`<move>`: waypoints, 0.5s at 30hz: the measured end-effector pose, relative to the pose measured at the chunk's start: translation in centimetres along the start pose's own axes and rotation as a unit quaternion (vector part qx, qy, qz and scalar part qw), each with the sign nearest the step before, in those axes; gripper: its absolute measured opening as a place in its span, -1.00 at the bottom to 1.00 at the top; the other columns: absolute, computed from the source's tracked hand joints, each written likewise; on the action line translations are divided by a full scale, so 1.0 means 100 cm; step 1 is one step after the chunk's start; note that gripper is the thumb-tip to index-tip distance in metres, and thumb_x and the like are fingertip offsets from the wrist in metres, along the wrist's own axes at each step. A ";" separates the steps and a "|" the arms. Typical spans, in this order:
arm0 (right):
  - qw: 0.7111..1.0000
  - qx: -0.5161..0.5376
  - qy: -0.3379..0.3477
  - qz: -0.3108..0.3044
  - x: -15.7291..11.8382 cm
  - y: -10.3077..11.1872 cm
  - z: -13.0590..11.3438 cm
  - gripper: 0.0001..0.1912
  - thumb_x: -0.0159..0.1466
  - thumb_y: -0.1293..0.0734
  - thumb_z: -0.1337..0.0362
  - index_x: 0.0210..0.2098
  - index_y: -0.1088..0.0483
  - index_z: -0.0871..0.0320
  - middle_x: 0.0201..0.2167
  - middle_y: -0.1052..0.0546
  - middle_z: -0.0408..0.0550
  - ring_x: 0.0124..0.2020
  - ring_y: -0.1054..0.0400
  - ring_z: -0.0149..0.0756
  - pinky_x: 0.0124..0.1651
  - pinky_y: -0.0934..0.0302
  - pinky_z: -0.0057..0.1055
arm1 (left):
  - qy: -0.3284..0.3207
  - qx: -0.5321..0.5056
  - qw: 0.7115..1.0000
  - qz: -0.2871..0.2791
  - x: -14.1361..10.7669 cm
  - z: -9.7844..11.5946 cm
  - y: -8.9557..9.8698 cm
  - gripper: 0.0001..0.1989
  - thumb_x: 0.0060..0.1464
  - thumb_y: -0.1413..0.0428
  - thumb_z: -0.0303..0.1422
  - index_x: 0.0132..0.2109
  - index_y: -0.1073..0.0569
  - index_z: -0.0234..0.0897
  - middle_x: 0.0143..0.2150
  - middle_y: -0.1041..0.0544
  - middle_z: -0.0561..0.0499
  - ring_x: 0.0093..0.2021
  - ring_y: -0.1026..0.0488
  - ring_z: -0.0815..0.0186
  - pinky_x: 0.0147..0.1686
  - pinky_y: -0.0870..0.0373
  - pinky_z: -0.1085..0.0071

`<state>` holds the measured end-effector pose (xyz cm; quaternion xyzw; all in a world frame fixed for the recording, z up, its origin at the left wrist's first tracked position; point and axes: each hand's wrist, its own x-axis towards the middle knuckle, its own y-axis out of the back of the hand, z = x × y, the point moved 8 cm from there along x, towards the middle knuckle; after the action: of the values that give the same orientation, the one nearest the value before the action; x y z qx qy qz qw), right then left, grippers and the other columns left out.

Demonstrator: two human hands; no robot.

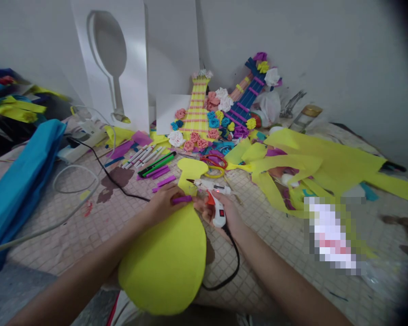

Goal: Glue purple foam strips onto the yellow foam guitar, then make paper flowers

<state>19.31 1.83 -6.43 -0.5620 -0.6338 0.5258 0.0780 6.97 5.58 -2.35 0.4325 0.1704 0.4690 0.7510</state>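
A yellow guitar-shaped cutout [166, 258] lies in front of me, its narrow neck pointing away. My left hand [165, 201] rests at the base of that neck and pinches a purple paper strip [182, 199] lying across it. In my right hand [224, 208] is a white hot glue gun [219, 213] with a red trigger, its dark nozzle pointing left over the neck. A black cord trails from the grip toward me. Beyond my left hand lie more purple strips [165, 181] and a green and black utility knife [158, 165].
Several markers [139, 156] and red-handled scissors [216, 160] lie farther back. Decorated paper guitars [199, 108] lean near the wall. Yellow crepe paper [326, 158] spreads at right, a blue roll [23, 185] at left. Cables and a power strip [81, 140] occupy the left side.
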 end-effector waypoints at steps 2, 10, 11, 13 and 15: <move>0.999 0.012 -0.040 0.022 -0.002 0.001 0.005 -0.59 0.27 -0.09 0.28 -0.60 -0.38 0.29 -0.47 -0.55 0.12 -0.42 -0.48 -0.33 -0.64 -0.29 -0.64 | 0.003 -0.029 1.000 -0.012 -0.001 -0.001 0.000 -0.84 0.04 -0.05 -0.30 -0.32 -0.41 -0.32 -0.42 -0.39 0.03 -0.43 -0.30 0.40 -0.44 -0.19 0.49; 0.998 0.035 -0.038 0.030 -0.004 0.006 0.003 -0.58 0.27 -0.09 0.26 -0.62 -0.37 0.27 -0.41 -0.56 0.14 -0.40 -0.48 -0.34 -0.62 -0.27 -0.66 | 0.066 -0.140 0.988 -0.007 -0.005 -0.016 0.003 -0.85 0.01 -0.07 -0.30 -0.36 -0.37 -0.32 -0.42 -0.43 0.01 -0.42 -0.36 0.39 -0.44 -0.27 0.50; 0.998 0.035 -0.033 0.029 -0.003 0.008 0.002 -0.57 0.27 -0.08 0.25 -0.61 -0.37 0.26 -0.40 -0.56 0.14 -0.41 -0.48 -0.35 -0.62 -0.27 -0.66 | 0.070 -0.151 0.986 -0.004 -0.005 -0.018 0.003 -0.85 0.01 -0.07 -0.30 -0.36 -0.37 -0.32 -0.40 -0.44 0.00 -0.40 -0.38 0.37 -0.42 -0.29 0.49; 0.999 0.033 -0.021 0.021 -0.001 0.010 0.001 -0.57 0.26 -0.08 0.23 -0.61 -0.37 0.25 -0.36 -0.56 0.15 -0.40 -0.48 -0.36 -0.61 -0.27 -0.65 | 0.079 -0.170 0.982 0.004 -0.006 -0.021 0.005 -0.84 0.00 -0.07 -0.29 -0.35 -0.37 -0.32 -0.38 -0.46 -0.01 -0.37 -0.40 0.35 -0.38 -0.34 0.46; 1.000 0.027 -0.006 -0.001 0.000 0.009 -0.003 -0.61 0.24 -0.11 0.22 -0.59 -0.38 0.24 -0.32 -0.56 0.14 -0.41 -0.47 -0.36 -0.58 -0.29 -0.63 | 0.089 -0.184 0.979 0.011 -0.007 -0.023 0.006 -0.83 0.00 -0.08 -0.28 -0.35 -0.37 -0.32 -0.36 -0.47 -0.02 -0.34 -0.42 0.34 -0.34 -0.37 0.43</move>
<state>20.11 1.87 -6.97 -0.5553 -0.6206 0.5463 0.0899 4.77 6.23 -3.25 0.2453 0.1426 0.5374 0.7941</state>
